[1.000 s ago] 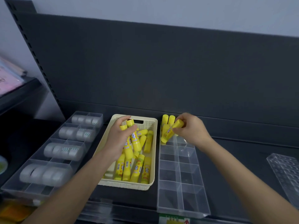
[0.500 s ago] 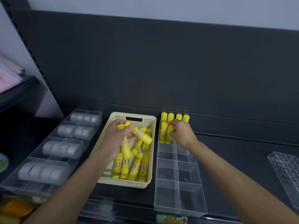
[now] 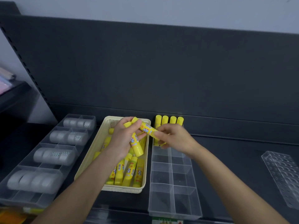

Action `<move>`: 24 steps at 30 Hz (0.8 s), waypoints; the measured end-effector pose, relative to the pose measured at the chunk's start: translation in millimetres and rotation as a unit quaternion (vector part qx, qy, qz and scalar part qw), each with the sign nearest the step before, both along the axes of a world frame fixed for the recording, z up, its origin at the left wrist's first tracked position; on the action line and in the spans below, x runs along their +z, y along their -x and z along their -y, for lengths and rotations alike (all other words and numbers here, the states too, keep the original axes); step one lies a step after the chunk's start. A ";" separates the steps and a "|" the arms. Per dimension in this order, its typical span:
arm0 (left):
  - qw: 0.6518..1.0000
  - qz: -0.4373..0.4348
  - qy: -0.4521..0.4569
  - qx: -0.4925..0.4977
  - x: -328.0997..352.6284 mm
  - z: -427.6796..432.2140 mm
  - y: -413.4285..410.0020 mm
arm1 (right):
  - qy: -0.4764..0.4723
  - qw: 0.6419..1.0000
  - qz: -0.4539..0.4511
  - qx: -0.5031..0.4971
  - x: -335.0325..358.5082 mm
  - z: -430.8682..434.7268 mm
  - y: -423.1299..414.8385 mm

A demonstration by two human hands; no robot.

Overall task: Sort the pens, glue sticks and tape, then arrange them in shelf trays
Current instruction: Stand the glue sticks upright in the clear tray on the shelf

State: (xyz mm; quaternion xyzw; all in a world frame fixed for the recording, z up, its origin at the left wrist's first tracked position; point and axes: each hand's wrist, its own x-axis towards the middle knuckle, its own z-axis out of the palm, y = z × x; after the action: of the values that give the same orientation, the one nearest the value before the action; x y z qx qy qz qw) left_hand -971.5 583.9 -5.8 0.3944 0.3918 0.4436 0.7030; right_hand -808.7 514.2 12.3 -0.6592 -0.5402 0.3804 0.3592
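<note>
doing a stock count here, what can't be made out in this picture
Head view, all of it:
- How many glue sticks lie in the basket: the left hand and forearm cover part of the pile.
- Whether the right hand grips the slanted stick: motion blur.
- Full length of the holed tray: cut off by the right edge.
- Stick labels: too small to read.

left hand [image 3: 124,138] grips glue sticks [image 3: 137,147]; right hand [image 3: 174,137] pinches upper stick [image 3: 147,128]

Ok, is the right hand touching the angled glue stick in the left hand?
Touching. Head view: the right hand pinches the low end of the angled glue stick, no gap; the left hand grips the rest.
</note>
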 end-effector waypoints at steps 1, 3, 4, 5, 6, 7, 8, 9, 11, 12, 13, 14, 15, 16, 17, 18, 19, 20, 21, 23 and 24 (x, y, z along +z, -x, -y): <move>1.000 0.005 -0.004 -0.008 1.0 1.5 -5.2 | 0.020 0.997 -0.072 -0.002 -1.6 2.2 0.4; 1.000 0.010 -0.007 -0.027 1.4 3.3 -12.8 | 0.015 0.987 -0.154 -0.034 -4.2 6.0 -2.7; 0.999 0.008 -0.002 -0.038 1.9 4.1 -15.3 | 0.006 0.983 -0.177 -0.058 -4.0 8.0 -6.4; 0.999 0.001 0.007 -0.050 2.9 5.0 -17.3 | -0.006 0.978 -0.191 -0.082 -2.9 9.7 -11.7; 0.998 -0.022 0.016 -0.064 4.0 5.7 -18.7 | -0.020 0.975 -0.197 -0.102 -0.5 11.5 -17.7; 0.995 -0.060 0.021 -0.078 5.1 6.6 -20.1 | -0.035 0.972 -0.199 -0.119 2.0 13.2 -24.6; 0.991 -0.099 0.024 -0.090 4.6 6.7 -21.4 | -0.049 0.970 -0.198 -0.133 4.9 14.9 -31.5; 0.987 -0.127 0.032 -0.098 3.8 6.2 -22.8 | -0.060 0.969 -0.189 -0.144 7.2 16.2 -38.4; 0.981 -0.141 0.067 -0.114 3.0 3.8 -25.3 | -0.073 0.974 -0.145 -0.160 10.3 18.6 -51.2; 0.979 -0.136 0.085 -0.127 4.3 2.9 -26.6 | -0.077 0.975 -0.118 -0.169 11.2 19.7 -56.9; 0.977 -0.126 0.100 -0.143 6.3 2.9 -28.3 | -0.082 0.975 -0.094 -0.182 10.7 20.4 -62.5; 0.975 -0.111 0.108 -0.158 7.9 3.1 -29.9 | -0.086 0.974 -0.073 -0.197 10.1 21.1 -67.3; 0.975 -0.092 0.116 -0.167 8.9 3.4 -31.0 | -0.089 0.972 -0.052 -0.212 8.6 21.5 -71.9; 0.974 -0.071 0.128 -0.171 9.7 3.6 -32.1 | -0.091 0.970 -0.032 -0.224 6.7 22.0 -75.8; 0.974 -0.052 0.136 -0.174 10.8 4.3 -33.3 | -0.091 0.968 -0.011 -0.233 3.9 22.1 -79.2; 0.973 -0.044 0.135 -0.179 11.3 4.0 -34.7 | -0.089 0.967 0.009 -0.238 0.7 22.1 -82.0; 0.974 -0.048 0.127 -0.184 12.8 4.1 -36.7 | -0.084 0.967 0.027 -0.241 -2.6 21.8 -84.2; 0.974 -0.054 0.120 -0.183 13.7 4.0 -38.9 | -0.078 0.967 0.036 -0.240 -5.2 21.9 -85.7; 0.975 -0.056 0.123 -0.177 14.0 2.9 -41.4 | -0.074 0.967 0.037 -0.239 -7.8 21.9 -86.7; 0.974 -0.054 0.141 -0.169 13.3 -0.3 -44.8 | -0.074 0.968 0.028 -0.240 -12.0 21.9 -88.3; 0.972 -0.057 0.147 -0.174 14.2 -1.2 -46.5 | -0.076 0.967 0.025 -0.241 -13.5 22.0 -89.1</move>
State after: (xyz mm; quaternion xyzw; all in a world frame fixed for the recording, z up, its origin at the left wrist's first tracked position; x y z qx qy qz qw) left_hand -925.0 585.1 8.4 0.3729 0.4175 0.2290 0.7964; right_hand -719.6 492.2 -1.2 -0.7500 -0.4013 0.2243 0.4755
